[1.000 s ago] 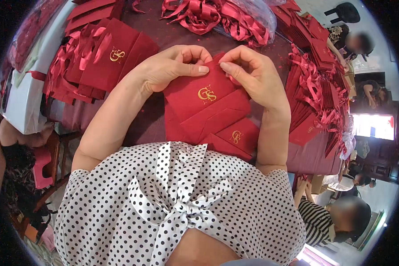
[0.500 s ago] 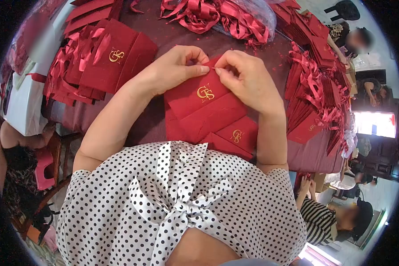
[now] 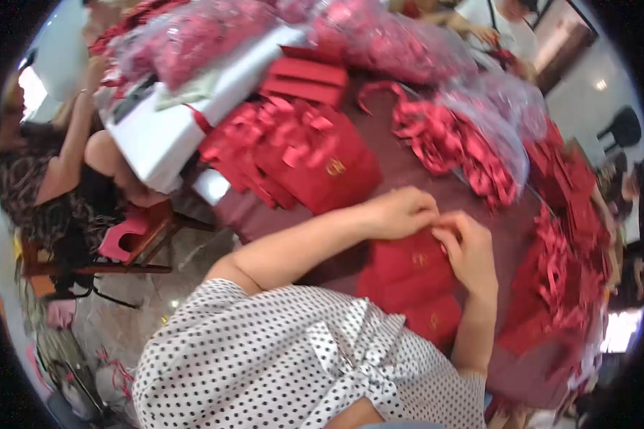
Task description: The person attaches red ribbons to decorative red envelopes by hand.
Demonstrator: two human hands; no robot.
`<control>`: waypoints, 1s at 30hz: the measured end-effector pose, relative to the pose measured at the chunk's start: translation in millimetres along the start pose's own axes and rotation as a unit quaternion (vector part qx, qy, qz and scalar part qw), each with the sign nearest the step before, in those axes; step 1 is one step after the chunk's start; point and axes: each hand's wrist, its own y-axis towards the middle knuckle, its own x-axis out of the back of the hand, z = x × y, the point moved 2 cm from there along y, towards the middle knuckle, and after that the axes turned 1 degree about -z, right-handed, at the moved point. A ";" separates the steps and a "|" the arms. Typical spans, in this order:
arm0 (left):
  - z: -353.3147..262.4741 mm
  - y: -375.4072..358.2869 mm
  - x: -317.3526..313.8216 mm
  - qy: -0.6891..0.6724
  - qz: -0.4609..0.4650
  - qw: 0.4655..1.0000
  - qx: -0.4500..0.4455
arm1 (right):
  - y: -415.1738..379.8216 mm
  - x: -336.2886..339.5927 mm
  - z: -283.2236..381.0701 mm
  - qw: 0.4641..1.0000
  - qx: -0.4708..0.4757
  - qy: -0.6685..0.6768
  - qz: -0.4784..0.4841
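Observation:
A flat red gift bag (image 3: 401, 259) with a gold monogram lies in front of me on the table. At its top edge my left hand (image 3: 408, 213) is closed, thumb and fingers pinched together. Close beside it, my right hand (image 3: 471, 250) pinches at the same edge with bent fingers. Motion blur hides whether a thin ribbon is between the fingertips. Another red bag (image 3: 436, 320) with a gold mark lies below, near my blouse.
Finished-looking red bags with ribbon handles (image 3: 293, 154) are stacked at the left. Loose red ribbons (image 3: 451, 139) spill from clear plastic (image 3: 508, 114) at the back. More ribboned bags (image 3: 558, 272) lie right. A white box (image 3: 157, 136) and a seated person (image 3: 50, 171) are left.
The view has swung left, so the table and both hands appear farther right and lower. Both hands stay pinched at the red gift bag's top edge.

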 end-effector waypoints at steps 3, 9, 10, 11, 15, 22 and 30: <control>1.9 1.2 -0.3 -0.030 0.038 0.998 -0.046 | -1.2 9.4 10.4 0.998 -0.060 0.027 0.006; -6.7 -0.8 -3.0 0.046 0.035 0.998 -0.011 | -5.3 9.5 4.0 0.995 -0.083 0.062 0.009; -5.5 -0.5 -5.3 0.054 0.035 0.997 -0.047 | -5.6 10.1 2.9 0.995 -0.077 0.057 0.012; -2.1 -0.1 -7.9 0.051 0.049 0.997 -0.040 | -5.3 10.1 4.9 0.996 -0.069 0.059 0.015; -15.8 -4.7 0.0 0.137 -0.022 0.981 -0.135 | -7.2 9.4 10.9 0.994 -0.089 0.067 0.023; -24.2 -6.4 51.6 0.155 -0.221 0.958 -0.096 | -6.6 20.7 -6.8 0.989 -0.124 0.072 -0.016; -33.8 -7.8 14.7 0.084 -0.134 0.976 -0.147 | -4.8 22.3 -17.8 0.985 -0.117 0.121 -0.033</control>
